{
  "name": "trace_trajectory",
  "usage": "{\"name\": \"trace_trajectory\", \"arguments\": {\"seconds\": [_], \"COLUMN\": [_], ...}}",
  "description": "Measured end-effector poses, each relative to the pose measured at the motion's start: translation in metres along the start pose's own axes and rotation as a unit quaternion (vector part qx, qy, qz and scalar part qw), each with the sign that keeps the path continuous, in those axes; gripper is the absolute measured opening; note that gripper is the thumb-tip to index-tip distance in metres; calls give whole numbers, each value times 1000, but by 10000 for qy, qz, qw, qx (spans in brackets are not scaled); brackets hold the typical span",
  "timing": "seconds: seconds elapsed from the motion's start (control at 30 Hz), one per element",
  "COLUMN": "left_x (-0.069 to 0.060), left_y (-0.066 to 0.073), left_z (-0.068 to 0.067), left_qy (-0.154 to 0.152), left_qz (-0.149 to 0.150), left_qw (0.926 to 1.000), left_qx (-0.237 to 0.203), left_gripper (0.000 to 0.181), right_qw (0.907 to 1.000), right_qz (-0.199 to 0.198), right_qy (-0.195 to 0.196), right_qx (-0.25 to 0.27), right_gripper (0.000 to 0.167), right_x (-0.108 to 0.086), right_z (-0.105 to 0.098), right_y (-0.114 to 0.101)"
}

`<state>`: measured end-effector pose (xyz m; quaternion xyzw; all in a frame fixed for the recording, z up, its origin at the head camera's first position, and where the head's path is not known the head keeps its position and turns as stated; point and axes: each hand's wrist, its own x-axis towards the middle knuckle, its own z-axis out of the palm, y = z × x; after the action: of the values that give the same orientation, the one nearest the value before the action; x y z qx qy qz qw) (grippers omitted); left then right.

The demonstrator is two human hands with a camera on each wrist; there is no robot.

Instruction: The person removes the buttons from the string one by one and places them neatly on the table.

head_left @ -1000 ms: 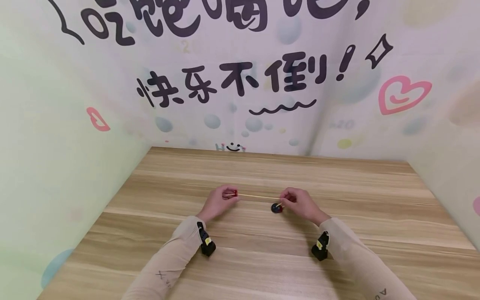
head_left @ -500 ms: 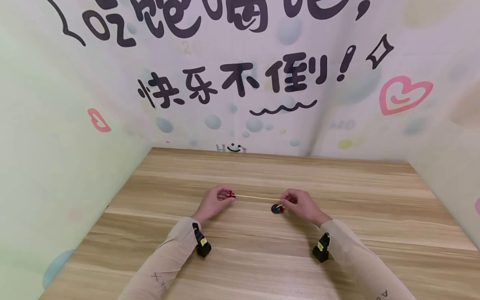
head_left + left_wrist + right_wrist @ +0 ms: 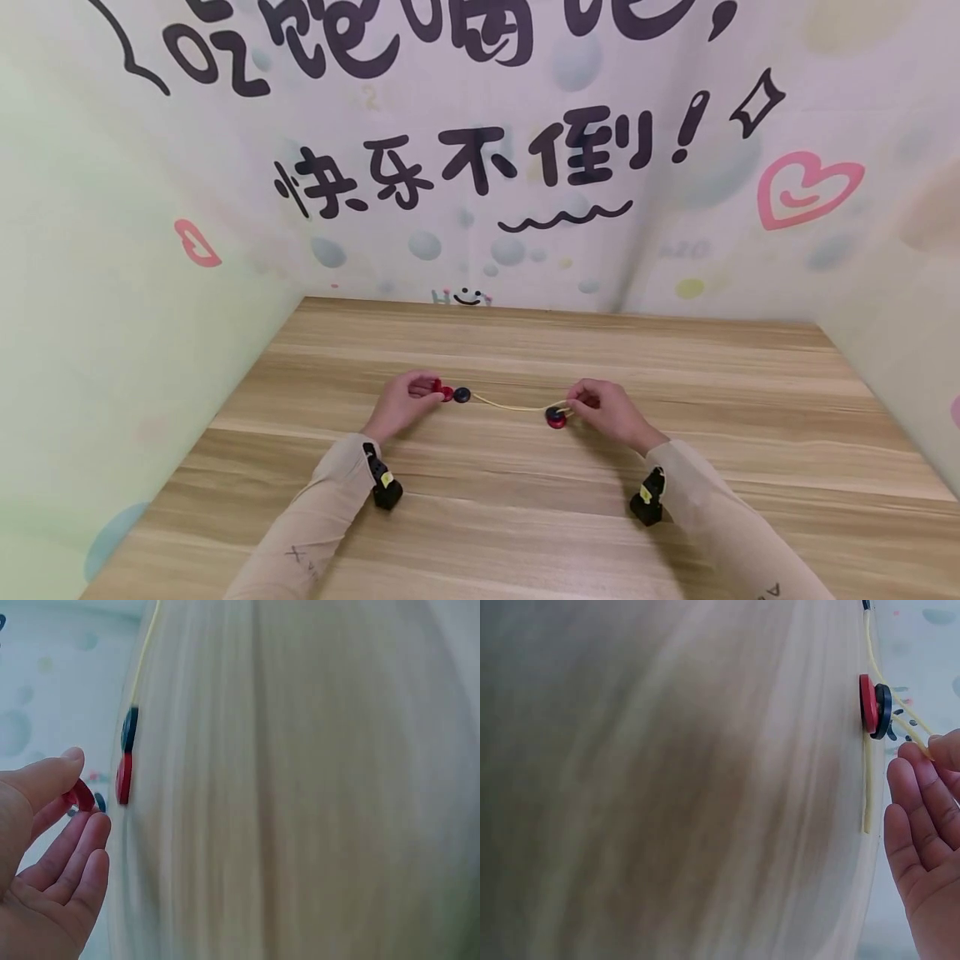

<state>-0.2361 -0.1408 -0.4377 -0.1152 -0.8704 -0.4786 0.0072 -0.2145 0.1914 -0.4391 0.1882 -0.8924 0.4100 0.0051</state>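
Note:
My left hand (image 3: 403, 404) pinches a red button-like disc (image 3: 85, 796) between thumb and fingers. Just right of it on the table lie another red disc (image 3: 447, 394) and a dark blue disc (image 3: 462, 395), edge to edge. A thin yellow cord (image 3: 510, 407) runs slackly from beside that blue disc toward the right hand; whether it passes through the disc I cannot tell. My right hand (image 3: 606, 410) pinches the cord with thumb and fingertips. Close by its fingers sit a second dark blue disc (image 3: 883, 711) and a red disc (image 3: 868, 704), stacked together with cord around them.
A wood-grain table (image 3: 510, 517) spreads under both arms. Behind it hangs a white printed cloth (image 3: 420, 242), with pale walls at either side. Each wrist bears a small black camera.
My left hand has moved left, away from the cord's end. The cord has gone from taut to slack. Red and dark blue discs now lie on the table beside the left hand.

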Motion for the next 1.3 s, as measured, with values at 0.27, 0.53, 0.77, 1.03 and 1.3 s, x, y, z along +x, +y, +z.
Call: {"name": "trace_trajectory", "arguments": {"seconds": [0.27, 0.53, 0.77, 1.03, 1.3], "left_x": [4, 4, 5, 6, 6], "left_y": [-7, -7, -5, -6, 4], "left_z": [-6, -7, -6, -5, -1], "left_qy": [88, -36, -37, -92, -118], "left_qz": [-152, -306, -305, -311, -336], "left_qw": [9978, 9954, 9955, 9951, 9951], "left_qx": [645, 907, 891, 939, 923], "left_gripper": [30, 31, 30, 29, 36], "right_qw": [10000, 10000, 10000, 10000, 9997], "right_qz": [-28, -33, -10, 38, -238], "right_qy": [23, 5, 25, -45, 23], "right_qx": [-16, 5, -22, -24, 27], "right_gripper": [5, 7, 7, 4, 7], "right_x": [-1, -1, -2, -3, -1], "right_z": [1, 1, 0, 0, 2], "right_y": [2, 0, -1, -4, -8]}}
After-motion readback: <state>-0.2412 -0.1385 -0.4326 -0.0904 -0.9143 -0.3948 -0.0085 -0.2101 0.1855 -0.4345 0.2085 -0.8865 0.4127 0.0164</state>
